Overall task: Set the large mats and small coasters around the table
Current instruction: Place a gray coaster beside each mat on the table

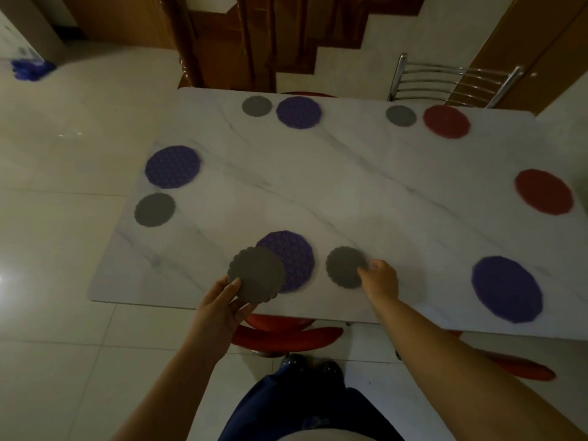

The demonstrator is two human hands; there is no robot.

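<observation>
Two grey coasters in play: the right hand (380, 278) pinches one (345, 267) flat on the table (350, 192) just right of the near purple mat (294, 256), while the left hand (222, 302) grips a spare (256, 274), lifted over that mat's left edge

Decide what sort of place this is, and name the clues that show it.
Probably a home dining area: a marble-look table set with mats and coasters, a metal-backed chair pulled up, a wooden staircase behind, tiled floor.
</observation>
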